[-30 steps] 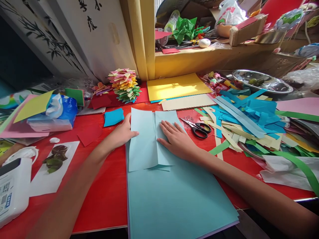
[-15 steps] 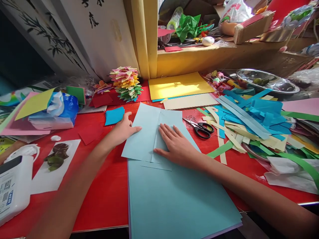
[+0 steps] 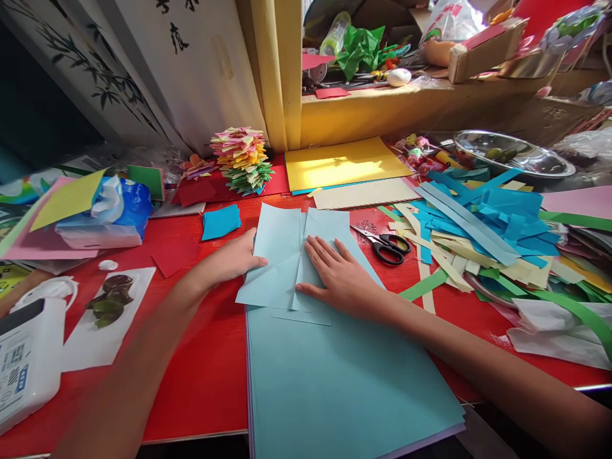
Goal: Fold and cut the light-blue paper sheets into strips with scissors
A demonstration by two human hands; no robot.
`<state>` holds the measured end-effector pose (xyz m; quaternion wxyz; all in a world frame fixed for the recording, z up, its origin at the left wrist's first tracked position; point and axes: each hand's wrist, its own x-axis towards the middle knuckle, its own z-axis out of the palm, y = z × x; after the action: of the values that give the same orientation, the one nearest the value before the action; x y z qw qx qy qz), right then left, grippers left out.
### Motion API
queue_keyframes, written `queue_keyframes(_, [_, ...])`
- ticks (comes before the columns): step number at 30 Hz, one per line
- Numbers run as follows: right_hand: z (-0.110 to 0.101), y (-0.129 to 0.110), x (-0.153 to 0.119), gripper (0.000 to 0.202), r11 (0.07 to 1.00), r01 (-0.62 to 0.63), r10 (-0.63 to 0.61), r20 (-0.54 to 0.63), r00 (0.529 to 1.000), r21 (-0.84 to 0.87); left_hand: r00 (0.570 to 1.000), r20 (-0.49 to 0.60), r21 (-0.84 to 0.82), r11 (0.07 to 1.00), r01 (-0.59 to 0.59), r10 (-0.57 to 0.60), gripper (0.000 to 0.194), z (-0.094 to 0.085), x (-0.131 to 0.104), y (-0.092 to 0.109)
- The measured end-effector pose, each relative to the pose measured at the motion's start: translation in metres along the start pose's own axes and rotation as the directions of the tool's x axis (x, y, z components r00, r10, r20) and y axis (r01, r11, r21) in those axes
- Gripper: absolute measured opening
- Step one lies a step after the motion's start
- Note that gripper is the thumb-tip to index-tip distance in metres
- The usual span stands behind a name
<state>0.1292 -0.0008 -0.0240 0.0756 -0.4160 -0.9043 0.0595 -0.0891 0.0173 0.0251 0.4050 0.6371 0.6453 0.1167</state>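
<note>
A light blue sheet of paper [image 3: 275,255] with a lengthwise crease lies across the top of a stack of blue-green paper [image 3: 344,382]. My left hand [image 3: 236,258] grips the sheet's left edge, thumb on top and the fingers partly hidden behind it. The left half is bent up slightly, and a narrow split shows along the upper part of the crease. Flat on the right half rests my right hand [image 3: 339,274], fingers stretched out and pressing the paper. Black-handled scissors [image 3: 386,245] lie just right of the sheet.
Small blue paper squares [image 3: 221,222] lie left of the sheet. Behind stand a folded-paper tower [image 3: 243,159] and yellow paper [image 3: 347,164]. Cut paper strips [image 3: 478,223] and a metal bowl [image 3: 514,153] crowd the right. A tissue pack [image 3: 109,213] and white device [image 3: 29,357] are left.
My left hand has closed on the sheet's left edge and bent that half up and inward. A split has appeared along the upper crease. My right hand stays in place.
</note>
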Motion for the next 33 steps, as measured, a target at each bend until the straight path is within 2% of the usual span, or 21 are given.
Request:
queue_keyframes(9, [0.0, 0.001, 0.001, 0.086, 1.0, 0.0, 0.0, 0.007, 1.0, 0.001, 0.996, 0.092, -0.147, 0.989, 0.012, 0.001, 0.069, -0.003, -0.003, 0.003])
queue_keyframes(14, [0.002, 0.001, 0.001, 0.075, 1.0, -0.002, 0.002, -0.003, 1.0, -0.017, 0.992, 0.099, -0.247, 0.963, 0.105, -0.083, 0.094, -0.009, -0.004, 0.004])
queue_keyframes(17, [0.002, 0.002, 0.001, 0.076, 1.0, -0.005, 0.005, -0.004, 1.0, -0.012, 0.992, 0.09, -0.259, 0.96, 0.104, -0.083, 0.101, -0.009, -0.005, 0.002])
queue_keyframes(21, [0.001, 0.005, 0.001, 0.08, 1.0, 0.0, 0.0, -0.001, 1.0, 0.0, 0.991, 0.13, -0.208, 0.977, 0.037, -0.01, 0.089, -0.006, -0.002, -0.003])
queue_keyframes(23, [0.001, 0.005, 0.001, 0.08, 1.0, 0.0, 0.0, -0.003, 1.0, 0.003, 0.993, 0.112, -0.159, 0.987, -0.006, 0.024, 0.083, -0.005, -0.001, -0.006])
queue_keyframes(27, [0.0, 0.004, 0.002, 0.081, 1.0, -0.008, 0.008, 0.004, 1.0, 0.009, 0.996, 0.077, -0.098, 0.994, -0.043, 0.051, 0.083, -0.004, -0.001, -0.008])
queue_keyframes(33, [-0.002, 0.003, 0.0, 0.083, 1.0, -0.006, 0.006, 0.007, 1.0, 0.021, 0.99, 0.108, -0.12, 0.989, -0.081, 0.094, 0.082, -0.006, -0.002, -0.007])
